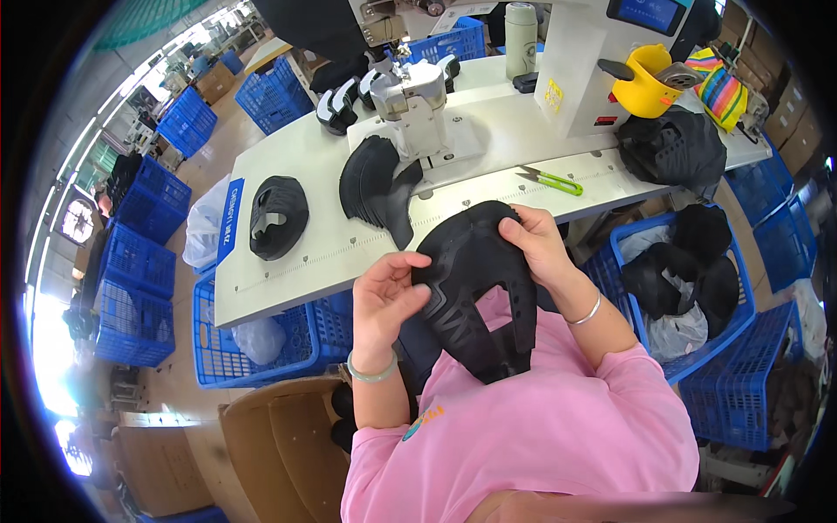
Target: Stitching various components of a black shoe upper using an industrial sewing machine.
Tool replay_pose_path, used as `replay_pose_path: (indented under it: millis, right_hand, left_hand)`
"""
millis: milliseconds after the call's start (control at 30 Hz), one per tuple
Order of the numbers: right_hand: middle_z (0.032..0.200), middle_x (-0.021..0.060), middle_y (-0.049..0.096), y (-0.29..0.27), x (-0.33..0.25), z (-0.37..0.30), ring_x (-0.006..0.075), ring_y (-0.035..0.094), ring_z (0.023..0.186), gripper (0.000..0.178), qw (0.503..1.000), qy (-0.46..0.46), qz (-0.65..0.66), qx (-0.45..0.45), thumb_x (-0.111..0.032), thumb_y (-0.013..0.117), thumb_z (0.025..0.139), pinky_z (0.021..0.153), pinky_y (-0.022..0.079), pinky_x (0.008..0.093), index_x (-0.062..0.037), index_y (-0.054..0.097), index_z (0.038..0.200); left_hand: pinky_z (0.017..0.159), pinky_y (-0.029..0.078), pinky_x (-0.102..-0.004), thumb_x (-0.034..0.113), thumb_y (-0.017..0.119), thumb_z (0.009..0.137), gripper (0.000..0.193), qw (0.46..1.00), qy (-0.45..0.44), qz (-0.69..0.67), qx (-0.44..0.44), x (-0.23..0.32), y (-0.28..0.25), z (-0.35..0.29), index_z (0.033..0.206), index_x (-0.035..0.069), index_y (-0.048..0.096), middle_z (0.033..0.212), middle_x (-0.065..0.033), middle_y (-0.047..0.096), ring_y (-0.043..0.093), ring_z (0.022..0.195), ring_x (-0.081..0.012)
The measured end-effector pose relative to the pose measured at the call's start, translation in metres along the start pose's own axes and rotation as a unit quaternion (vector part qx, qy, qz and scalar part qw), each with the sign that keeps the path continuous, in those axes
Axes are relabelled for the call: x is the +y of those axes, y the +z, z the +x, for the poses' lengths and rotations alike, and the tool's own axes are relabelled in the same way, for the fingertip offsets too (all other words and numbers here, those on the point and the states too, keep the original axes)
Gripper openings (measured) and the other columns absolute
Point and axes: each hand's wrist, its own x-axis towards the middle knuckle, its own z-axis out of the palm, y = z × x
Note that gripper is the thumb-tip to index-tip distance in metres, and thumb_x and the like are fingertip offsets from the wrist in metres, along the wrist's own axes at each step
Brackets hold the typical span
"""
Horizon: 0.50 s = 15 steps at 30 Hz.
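Both my hands hold a black shoe upper point(466, 253) up in front of my chest, off the table's near edge. My left hand point(388, 296) grips its left edge between thumb and fingers. At the upper right edge my right hand point(536, 244) pinches it, thumb on top and fingers hidden behind. The upper has an open slot along its middle, with small eyelet holes beside it. Just beyond lies a fanned stack of black curved pieces point(370, 179) by the sewing machine head point(418, 113). Another black shoe upper point(278, 218) rests at the table's left end.
Green-handled thread snips point(551, 180) lie right of the machine head. A yellow cup point(643, 83) is fixed to the machine body; black uppers point(671, 148) are heaped below it. Blue crates flank me, the right one point(741, 318) holding black pieces. A cardboard box point(279, 444) stands lower left.
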Motion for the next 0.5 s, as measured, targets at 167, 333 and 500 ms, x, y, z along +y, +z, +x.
replay_pose_path:
  millis: [167,333,500]
  right_hand:
    - [0.096,0.0062,0.066,0.001,0.003,-0.005,0.0095,0.060,0.082,0.032,0.999,-0.005,0.039,-0.002,-0.021,0.061,0.092,0.074,0.049,0.0230,0.0062,0.061,0.109]
    - [0.100,0.0081,0.066,0.000,0.009,-0.008,0.0112,0.061,0.085,0.035,0.998,-0.002,0.056,-0.001,-0.022,0.061,0.092,0.077,0.050,0.0239,0.0065,0.059,0.114]
    - [0.102,0.0085,0.065,0.007,0.004,-0.012,0.0118,0.061,0.087,0.037,0.998,-0.007,0.063,-0.012,-0.022,0.060,0.092,0.078,0.050,0.0242,0.0067,0.058,0.115]
  left_hand:
    - [0.068,0.046,-0.0198,-0.012,0.072,0.070,0.027,0.969,0.102,0.206,0.085,-0.009,0.011,-0.008,0.095,-0.003,0.066,0.089,-0.0040,0.065,0.057,0.076,-0.0064]
    - [0.060,0.045,-0.0201,-0.007,0.076,0.069,0.019,0.909,0.167,0.356,0.136,-0.010,0.017,-0.006,0.085,0.000,0.068,0.081,-0.0061,0.065,0.057,0.065,-0.0086]
    - [0.061,0.045,-0.0243,-0.001,0.077,0.067,0.017,0.869,0.222,0.430,0.107,0.001,0.030,-0.003,0.080,0.004,0.067,0.084,-0.0086,0.065,0.059,0.067,-0.0186]
